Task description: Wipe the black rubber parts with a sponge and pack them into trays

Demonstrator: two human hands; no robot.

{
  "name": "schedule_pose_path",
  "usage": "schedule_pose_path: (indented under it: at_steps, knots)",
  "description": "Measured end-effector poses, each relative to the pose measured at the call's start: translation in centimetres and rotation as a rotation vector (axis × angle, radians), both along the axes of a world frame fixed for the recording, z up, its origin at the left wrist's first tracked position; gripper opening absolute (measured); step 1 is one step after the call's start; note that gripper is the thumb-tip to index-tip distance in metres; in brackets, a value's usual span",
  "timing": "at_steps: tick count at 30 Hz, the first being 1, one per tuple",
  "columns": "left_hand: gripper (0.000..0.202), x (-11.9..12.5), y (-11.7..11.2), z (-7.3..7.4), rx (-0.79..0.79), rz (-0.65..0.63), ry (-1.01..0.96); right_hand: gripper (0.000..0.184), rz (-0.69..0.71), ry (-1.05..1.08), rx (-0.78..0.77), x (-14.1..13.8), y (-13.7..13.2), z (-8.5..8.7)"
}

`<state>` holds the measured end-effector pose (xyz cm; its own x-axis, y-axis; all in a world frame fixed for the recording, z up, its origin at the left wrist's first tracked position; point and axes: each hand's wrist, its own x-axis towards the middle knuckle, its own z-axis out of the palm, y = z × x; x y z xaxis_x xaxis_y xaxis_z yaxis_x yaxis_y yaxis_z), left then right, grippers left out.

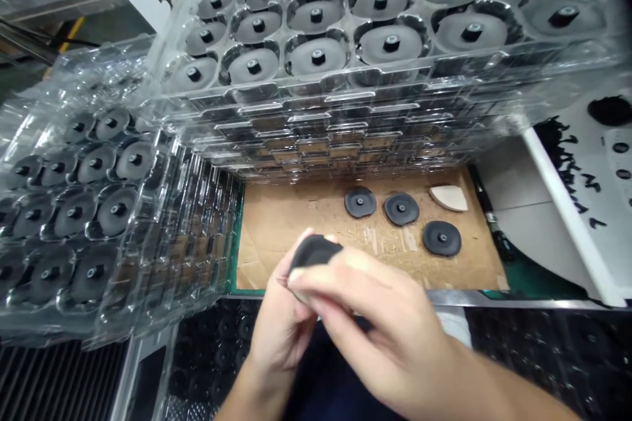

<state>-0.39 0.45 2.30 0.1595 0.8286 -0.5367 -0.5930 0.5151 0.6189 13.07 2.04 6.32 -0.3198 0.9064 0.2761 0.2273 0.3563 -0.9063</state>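
Pinching a black rubber disc (314,251) between both hands, the left hand (281,322) is supporting underneath while the right hand (375,322) fingers are clamping its near edge.

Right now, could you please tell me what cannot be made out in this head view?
- The black disc in both hands: the right hand covers its lower part, and motion blurs it.
- The left hand: its fingers sit behind the right hand.
- The stacked clear trays: cut off by the top edge.
- The handwriting on the white board: too blurred to read.
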Motion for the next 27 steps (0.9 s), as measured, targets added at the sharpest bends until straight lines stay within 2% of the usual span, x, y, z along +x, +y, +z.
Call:
schedule_pose_path:
  at_steps: [2,3,7,9,12,14,16,18,20,22,24,25,27]
  knots:
    - [0.058,-0.3,0.1,-0.1,0.032,0.018,-0.051,0.018,0.079,-0.037,-0.095,1.0,-0.4,0.0]
    - [0.056,-0.3,0.1,-0.1,0.050,0.028,-0.077,0.018,0.061,-0.086,-0.112,1.4,-0.6,0.0]
    - [0.052,0.1,0.2,-0.1,0.076,0.084,-0.091,0.019,-0.144,-0.277,0.041,2.1,-1.2,-0.3]
    - [0.050,0.4,0.3,0.1,0.063,0.101,-0.093,0.022,-0.113,-0.243,0.099,1.9,-1.1,-0.4]
    - [0.051,0.4,0.3,0.4,0.056,0.115,-0.095,0.019,-0.017,-0.134,0.031,1.7,-0.7,-0.6]
    - [0.054,0.4,0.3,0.3,0.070,0.138,-0.087,0.016,-0.068,-0.154,-0.022,1.6,-0.5,-0.7]
    - [0.053,0.5,0.3,0.1,0.078,0.134,-0.099,0.017,-0.114,-0.188,0.003,1.5,-0.6,-0.6]
    - [0.049,0.6,0.3,-0.1,0.067,0.109,-0.117,0.021,-0.055,-0.150,0.045,1.5,-0.6,-0.5]
    - [0.046,0.6,0.3,-0.4,0.055,0.120,-0.117,0.021,0.008,-0.105,0.014,1.8,-0.2,-0.8]
    - [0.048,0.6,0.2,-0.6,0.038,0.172,-0.110,0.016,-0.086,-0.142,-0.073,2.4,0.3,-2.0]
    - [0.054,0.4,0.2,-0.8,0.014,0.222,-0.116,0.015,-0.238,-0.208,-0.169,3.0,0.6,-4.1]
    - [0.058,0.4,0.1,-0.9,0.002,0.239,-0.122,0.017,-0.273,-0.228,-0.219,3.1,0.4,-5.5]
    - [0.064,0.3,0.1,-0.9,-0.021,0.261,-0.127,0.019,-0.236,-0.240,-0.313,3.2,-0.6,-8.4]
